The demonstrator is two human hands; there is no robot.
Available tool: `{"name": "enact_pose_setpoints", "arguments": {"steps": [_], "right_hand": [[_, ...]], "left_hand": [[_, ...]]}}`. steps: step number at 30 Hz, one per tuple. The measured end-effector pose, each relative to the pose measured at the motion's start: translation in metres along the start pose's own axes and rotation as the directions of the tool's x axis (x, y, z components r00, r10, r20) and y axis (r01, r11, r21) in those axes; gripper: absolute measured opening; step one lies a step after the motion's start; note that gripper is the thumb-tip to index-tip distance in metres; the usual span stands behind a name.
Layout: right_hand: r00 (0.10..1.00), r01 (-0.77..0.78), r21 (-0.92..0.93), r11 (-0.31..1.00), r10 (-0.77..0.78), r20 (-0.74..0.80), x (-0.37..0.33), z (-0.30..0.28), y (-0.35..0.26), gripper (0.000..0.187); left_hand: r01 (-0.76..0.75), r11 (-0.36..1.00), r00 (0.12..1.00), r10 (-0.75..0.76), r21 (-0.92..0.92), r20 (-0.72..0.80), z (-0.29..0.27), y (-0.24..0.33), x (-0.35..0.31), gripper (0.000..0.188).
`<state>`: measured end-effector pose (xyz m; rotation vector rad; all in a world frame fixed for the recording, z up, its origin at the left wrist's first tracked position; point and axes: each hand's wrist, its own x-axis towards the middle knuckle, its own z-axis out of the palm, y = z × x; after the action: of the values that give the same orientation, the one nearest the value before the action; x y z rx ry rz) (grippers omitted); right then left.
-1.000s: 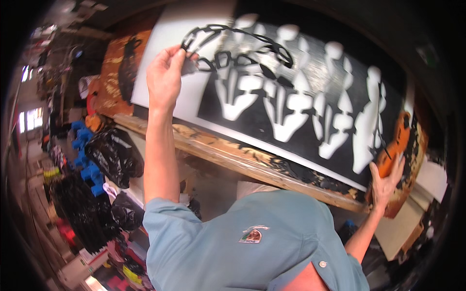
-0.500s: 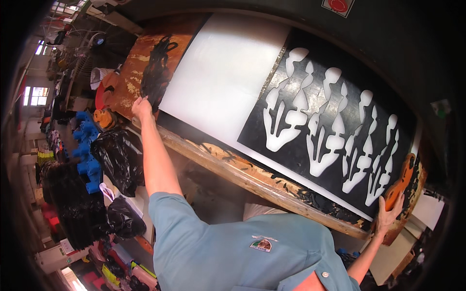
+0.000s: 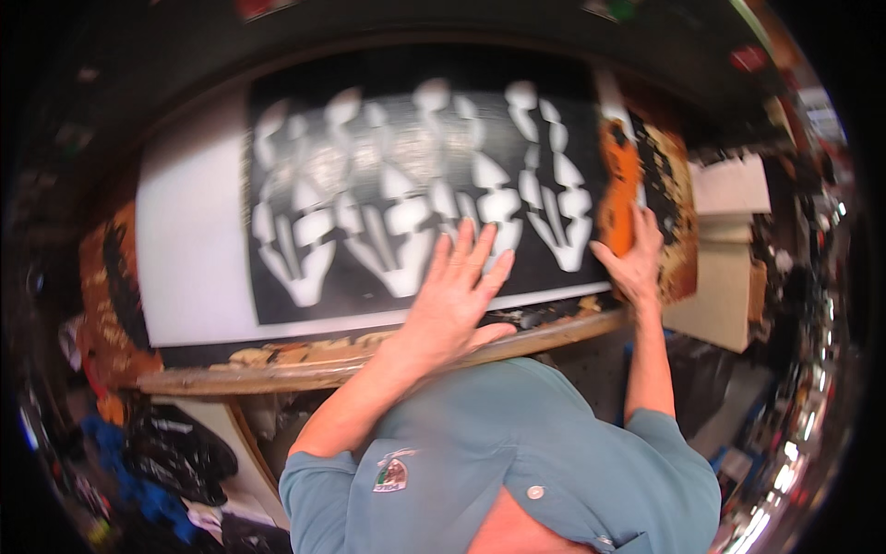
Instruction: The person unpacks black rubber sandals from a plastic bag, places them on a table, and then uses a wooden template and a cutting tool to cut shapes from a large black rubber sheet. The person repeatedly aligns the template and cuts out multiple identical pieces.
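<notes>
My right hand (image 3: 634, 257) grips the lower end of a long, curvy-edged orange cutting die (image 3: 619, 180), thumb on its left edge and fingers along the right. The die lies at the right side of a black sheet (image 3: 378, 300) with several rows of cut-out shapes. White shows through those openings from a white board (image 3: 189, 240) beneath, which sticks out at the left. Over the sheet's lower middle is my left hand (image 3: 452, 291), open, fingers spread and holding nothing. Blur hides whether its palm touches the sheet.
A wooden rail (image 3: 277, 377) runs along the worktable's front, with dark scraps beside it. A dark machine body (image 3: 415, 23) overhangs the back. Pale boards (image 3: 711, 277) are stacked at the right. A black plastic bag (image 3: 180, 452) and blue things stand at lower left.
My view has swung to the right. My left hand has left the board's left corner and come over the black sheet, fingers spreading. My right hand stays on the orange cutting die.
</notes>
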<state>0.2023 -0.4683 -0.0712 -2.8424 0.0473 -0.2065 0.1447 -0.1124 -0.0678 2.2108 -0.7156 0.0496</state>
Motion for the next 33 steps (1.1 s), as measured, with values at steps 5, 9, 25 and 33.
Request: {"name": "enact_pose_setpoints", "arguments": {"steps": [5, 9, 25, 33], "right_hand": [[0.993, -0.096, 0.317, 0.944, 0.071, 0.09, 0.01, -0.024, 0.016, 0.102], [0.968, -0.25, 0.912, 0.326, 0.117, 0.223, 0.008, -0.059, 0.035, 0.089], [0.869, -0.178, 0.039, -0.983, -0.138, 0.475, 0.03, -0.014, 0.017, 0.102], [0.916, -0.385, 0.801, -0.459, -0.082, 0.394, 0.044, -0.036, 0.048, 0.061]], "left_hand": [[-0.079, 0.968, 0.986, 0.041, 0.237, 0.162, 0.048, 0.016, 0.041, 0.07], [-0.085, 0.973, 0.988, 0.054, 0.214, 0.147, 0.048, 0.009, 0.03, 0.063], [0.002, 0.965, 0.994, 0.027, 0.262, -0.105, 0.053, 0.019, 0.016, 0.055], [0.065, 0.9, 0.998, -0.052, 0.431, -0.042, 0.034, 0.041, 0.015, 0.052]]}}
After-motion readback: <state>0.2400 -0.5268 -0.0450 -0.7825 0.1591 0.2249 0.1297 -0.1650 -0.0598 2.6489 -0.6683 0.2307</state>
